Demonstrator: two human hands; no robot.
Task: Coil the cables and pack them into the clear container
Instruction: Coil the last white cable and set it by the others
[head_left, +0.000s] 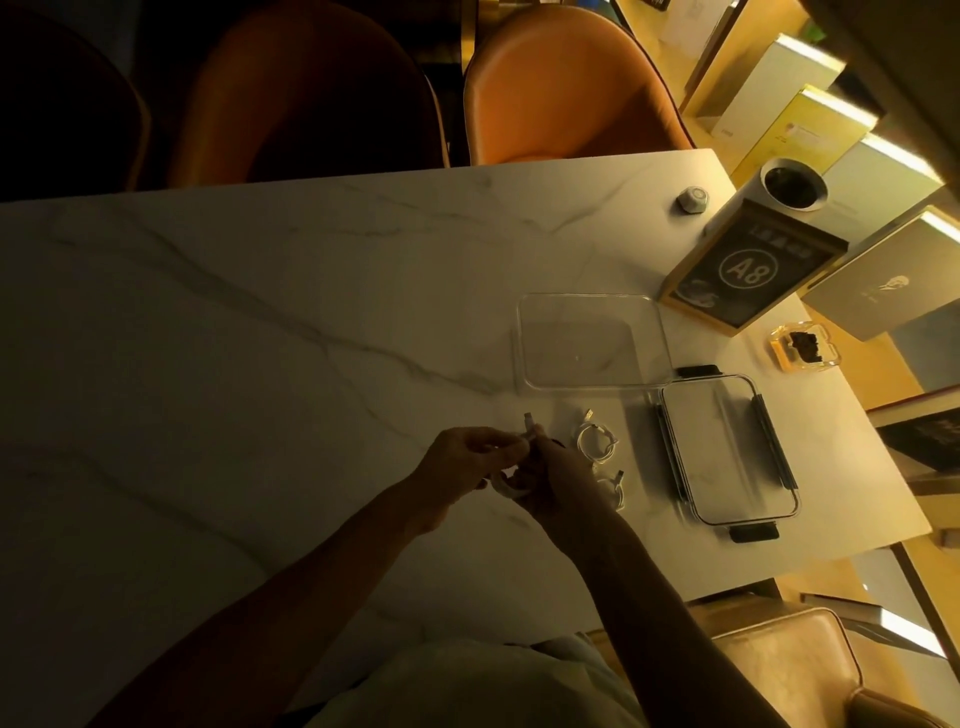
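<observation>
While both hands meet over the near middle of the white marble-veined table (260, 322), they work one thin white cable (511, 486): the left hand (467, 462) pinches it with curled fingers, and the right hand (550, 478) curls round it too, a small loop hanging beneath and a short plug end poking up between them. Just right of the hands lies a coiled white cable (597, 441) in a neat round ring, and nearer, another white cable (613, 488), partly hidden by the right wrist. Beyond these, toward the far right, sits the clear container (592, 340), a shallow rounded rectangle of transparent plastic. Beside it on the right lies its clear lid (727, 447), with dark clip latches along the edges.
</observation>
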